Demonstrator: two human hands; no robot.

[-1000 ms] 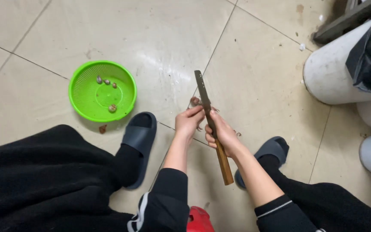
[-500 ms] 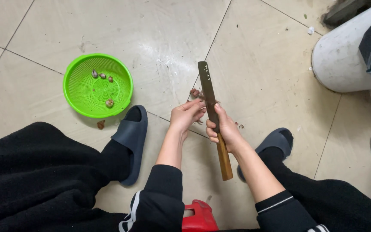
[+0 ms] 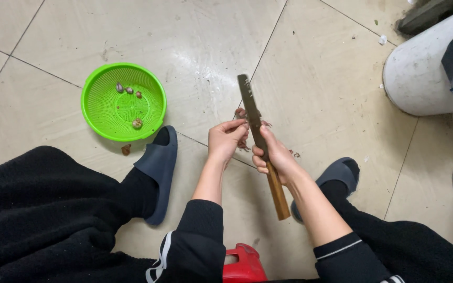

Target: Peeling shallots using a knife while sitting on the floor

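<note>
Pale glossy floor tiles [image 3: 79, 31] are filling the view, grout lines running diagonally, grit and specks scattered towards the far right. On the left a bright green colander [image 3: 100, 107] is sitting on the tiles with a few small shells lying inside. Next, a dark slipper [image 3: 159, 167] is resting flat beside it. In the middle the left hand [image 3: 226, 140] is pinching something small against the blade, fingertips closed, though what it is gripping is too tiny to make out. The right hand [image 3: 274, 157] is clenching a long knife [image 3: 260, 144] by its wooden handle, blade pointing away. At bottom centre a red object [image 3: 243, 264] is being cut off by the frame. A white bucket [image 3: 425, 73] is standing at right, only partly showing.
</note>
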